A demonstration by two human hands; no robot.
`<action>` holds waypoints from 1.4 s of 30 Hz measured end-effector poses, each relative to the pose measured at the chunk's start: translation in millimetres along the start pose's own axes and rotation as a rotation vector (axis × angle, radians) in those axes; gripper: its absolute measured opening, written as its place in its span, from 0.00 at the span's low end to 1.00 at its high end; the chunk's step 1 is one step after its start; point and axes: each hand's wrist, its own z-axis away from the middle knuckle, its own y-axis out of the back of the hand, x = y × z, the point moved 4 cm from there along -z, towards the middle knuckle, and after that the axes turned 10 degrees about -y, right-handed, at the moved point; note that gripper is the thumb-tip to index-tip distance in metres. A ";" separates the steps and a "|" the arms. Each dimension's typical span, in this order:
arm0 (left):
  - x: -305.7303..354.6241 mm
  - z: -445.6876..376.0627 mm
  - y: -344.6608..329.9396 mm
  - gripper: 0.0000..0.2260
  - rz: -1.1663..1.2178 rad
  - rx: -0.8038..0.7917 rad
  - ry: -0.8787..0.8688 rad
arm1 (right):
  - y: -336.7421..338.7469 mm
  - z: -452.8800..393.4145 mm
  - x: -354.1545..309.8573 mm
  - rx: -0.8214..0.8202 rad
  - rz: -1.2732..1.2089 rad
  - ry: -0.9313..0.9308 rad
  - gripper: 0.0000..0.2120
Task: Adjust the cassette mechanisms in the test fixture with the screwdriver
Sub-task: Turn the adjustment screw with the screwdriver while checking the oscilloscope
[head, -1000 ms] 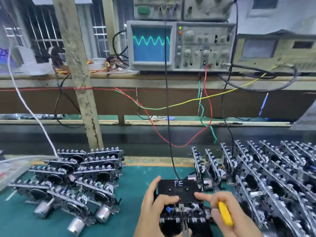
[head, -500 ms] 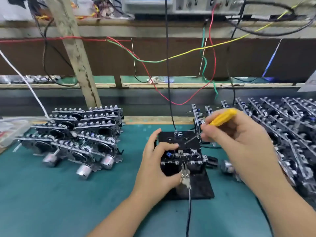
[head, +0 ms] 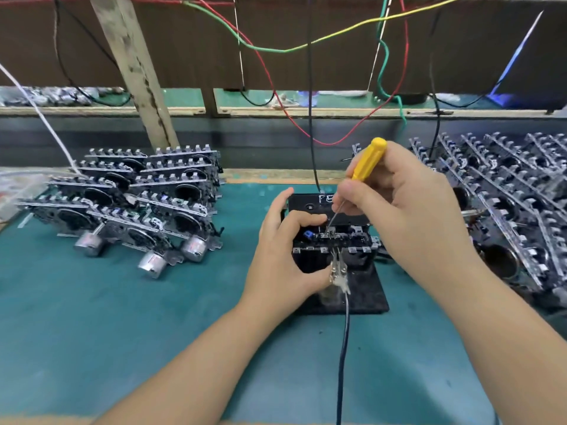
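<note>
Two hands at frame centre: left hand (head: 283,256) gripping fixture (head: 334,256) with mechanism (head: 337,237); right hand (head: 399,204) pinching screwdriver (head: 366,162), tip down on mechanism. Stacks of mechanisms left (head: 129,200) and right (head: 506,194).

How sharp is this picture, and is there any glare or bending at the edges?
Head view: the screwdriver, right hand, left hand and black fixture are fairly sharp; the mechanism stacks at left and right look soft and smeared. Wide-angle bending curves the bench edge. Lighting is even, shadows faint; a blue-white glare streak sits upper right.
</note>
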 end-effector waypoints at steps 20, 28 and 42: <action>-0.4 0.2 -1.2 0.30 -0.002 0.007 -0.013 | -2.2 -3.2 -4.4 0.071 0.202 0.013 0.09; -1.3 0.0 -1.4 0.32 -0.004 0.002 -0.014 | -9.3 -1.7 -10.9 0.045 0.217 0.102 0.24; -1.5 1.5 -1.7 0.29 0.006 0.008 -0.033 | -4.2 -11.2 -16.3 -0.001 0.067 0.130 0.11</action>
